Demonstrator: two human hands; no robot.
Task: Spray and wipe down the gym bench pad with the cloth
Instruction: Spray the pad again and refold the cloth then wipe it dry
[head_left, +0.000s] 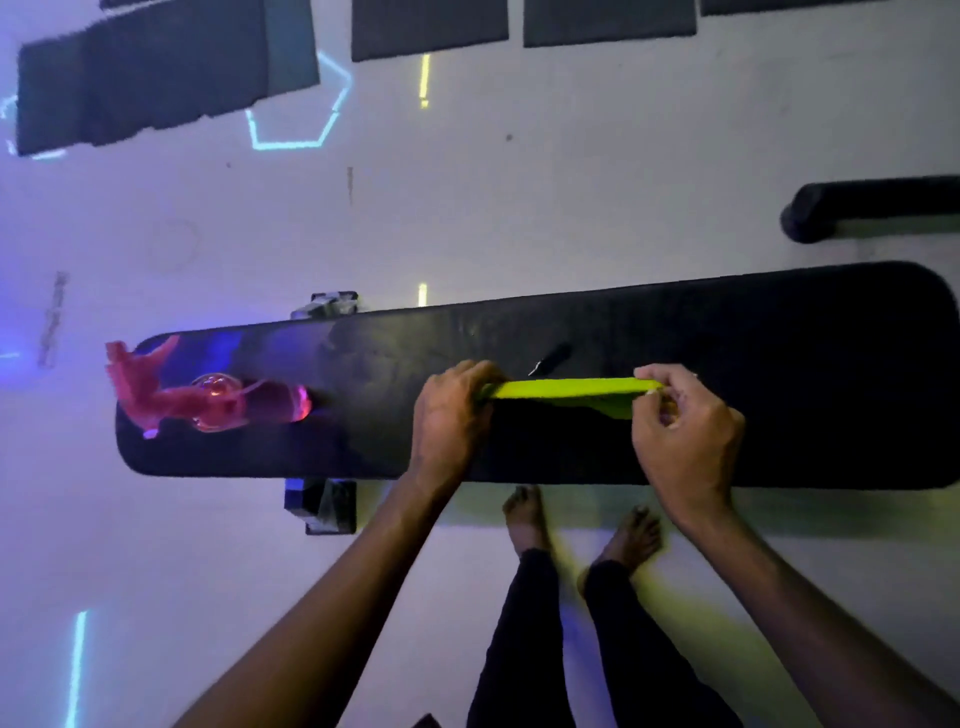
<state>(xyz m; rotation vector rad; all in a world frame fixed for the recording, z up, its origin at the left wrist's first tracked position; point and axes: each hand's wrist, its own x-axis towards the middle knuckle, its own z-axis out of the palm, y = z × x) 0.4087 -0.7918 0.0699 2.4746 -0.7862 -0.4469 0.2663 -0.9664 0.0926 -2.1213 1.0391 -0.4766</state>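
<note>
Standing barefoot on the pale floor (467, 208), we lean over the long black bench pad (779, 374), which serves here as our counter. Our left hand (452, 415) is clenched on one end of the yellow-green cloth (571, 388), and our right hand (685, 436) pinches the other end between fingertips and thumb, so the cloth is stretched taut between them just above the middle of the pad. Further along the pad to our left, the pink spray bottle (208, 400) rests well apart from both hands; it is blurred, and we cannot tell whether it stands or lies on its side. A small dark item (553, 358) sits on the pad just beyond the cloth, too indistinct to name. We judge the wiping proper has not yet begun, since the cloth is folded into a narrow band and not pressed flat. The risk from here is that a wide sweep toward the left end could knock the bottle off the pad, and that a thin band would leave the edges unwiped. Dark mats (431, 26) lie on the floor beyond.
</note>
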